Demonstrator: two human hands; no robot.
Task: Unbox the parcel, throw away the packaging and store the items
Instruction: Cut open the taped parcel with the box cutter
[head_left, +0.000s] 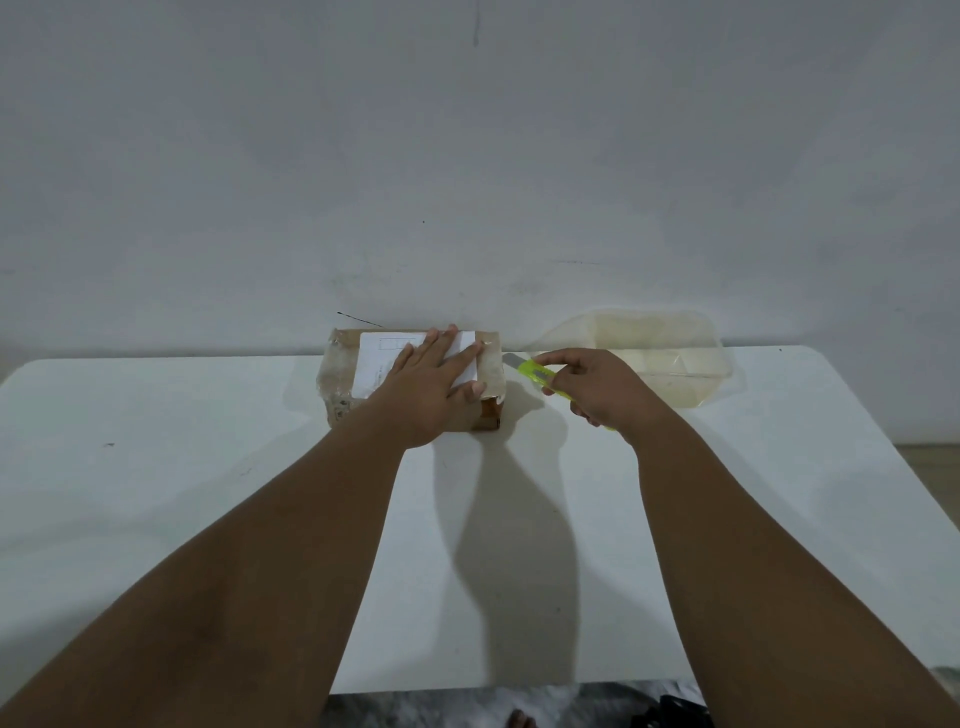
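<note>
- While the left hand lies flat, fingers straight, on top of the parcel, it pins the box down at the far edge of the table, close to the wall.
- The right hand curls round a yellow-green knife, blade out, with the tip just beside the parcel's right end.
- The step in hand looks like slitting the tape, and no cut shows yet.
- The next move calls for a shallow cut along the seam, kept away from the pressing fingers.
- A white label sits on the top. Its print is too small to read, and no brand shows.
- A clear plastic tub stands to the right.
</note>
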